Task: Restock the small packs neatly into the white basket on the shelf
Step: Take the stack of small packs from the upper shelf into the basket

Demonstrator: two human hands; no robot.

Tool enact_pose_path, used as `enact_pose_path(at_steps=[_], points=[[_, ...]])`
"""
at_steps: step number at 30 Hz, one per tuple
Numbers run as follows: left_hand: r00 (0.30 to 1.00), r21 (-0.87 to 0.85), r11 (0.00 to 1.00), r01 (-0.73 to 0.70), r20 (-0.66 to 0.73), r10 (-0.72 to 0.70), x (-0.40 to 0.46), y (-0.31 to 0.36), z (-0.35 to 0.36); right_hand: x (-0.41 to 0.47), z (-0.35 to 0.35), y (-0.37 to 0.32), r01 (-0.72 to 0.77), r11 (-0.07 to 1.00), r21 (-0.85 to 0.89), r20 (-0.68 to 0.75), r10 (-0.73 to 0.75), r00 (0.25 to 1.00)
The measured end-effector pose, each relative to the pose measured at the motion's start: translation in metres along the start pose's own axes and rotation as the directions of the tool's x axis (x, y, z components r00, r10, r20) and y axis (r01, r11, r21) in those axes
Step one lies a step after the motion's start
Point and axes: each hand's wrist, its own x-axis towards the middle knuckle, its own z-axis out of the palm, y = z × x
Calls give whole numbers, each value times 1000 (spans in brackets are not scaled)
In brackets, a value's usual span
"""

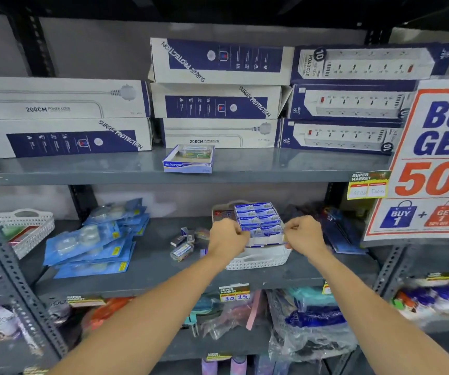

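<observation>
A white perforated basket [258,259] stands on the middle shelf. A block of several small blue-and-white packs [258,216] sits tilted on top of it, resting in a white carton tray. My left hand [227,236] grips the block's left front corner and my right hand [303,234] grips its right front corner. Both hands have fingers curled tight on the tray's edge. A few loose small packs [184,243] lie on the shelf just left of the basket. The basket's inside is hidden by the block.
A kangaro box [188,159] sits on the upper shelf in front of stacked power-strip boxes [218,104]. Blue blister packs [96,242] are piled at left, beside another white basket [28,228]. A sale sign [431,163] hangs at right.
</observation>
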Motion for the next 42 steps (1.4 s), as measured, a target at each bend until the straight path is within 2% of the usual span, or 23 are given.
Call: enact_pose_path(at_steps=[2,6,11,19,24,28,30,33,36,38,39,40,42], points=[[1000,11,1000,24,5,-24,21,-11,22,25,14,16,17,999,-47,-12,-18,1000],[999,102,994,36,30,-39,55,-28,65,66,35,48,15,984,-178,62,-4,998],[980,176,978,112,144,-138,90,-40,108,111,58,89,0,933,-361,126,48,991],[944,427,897,115,235,-233,122,-59,154,140,94,135,23,849,-529,139,59,989],[905,364,916,171,310,-292,136,-70,168,155,102,142,135,737,-663,168,-29,985],[879,341,927,154,380,-286,138,-78,166,156,108,143,111,740,-663,152,-12,988],[892,312,941,133,376,-251,135,-83,161,152,107,140,114,766,-632,121,-47,992],[937,286,954,90,301,-179,128,-80,145,142,102,128,118,860,-497,54,-105,993],[983,255,966,-30,182,-18,110,-67,117,127,93,109,190,932,-310,-23,-207,978],[989,215,970,-114,121,90,89,-53,87,110,85,92,359,898,-256,-73,-388,919],[983,229,958,-174,98,156,78,-45,68,100,79,80,470,843,-260,-103,-508,855],[966,265,929,-260,75,249,67,-34,48,89,72,67,579,770,-269,-139,-626,767],[885,327,839,-435,-16,465,45,-11,1,68,57,33,757,600,-258,-232,-800,554]])
